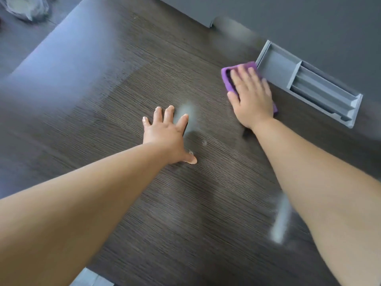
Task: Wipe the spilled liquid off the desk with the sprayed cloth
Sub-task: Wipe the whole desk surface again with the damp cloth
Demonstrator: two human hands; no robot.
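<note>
A grey panel backs the dark wood desk, which has a recessed grey cable tray.

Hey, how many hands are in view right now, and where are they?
2. The left hand lies spread on the bare desk; the right hand presses flat on the purple cloth beside the grey tray.

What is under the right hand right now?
A purple cloth lies under the right hand, pressed flat on the dark wood-grain desk; its edges show on both sides of the hand. Whatever the cloth itself covers cannot be seen.
</note>
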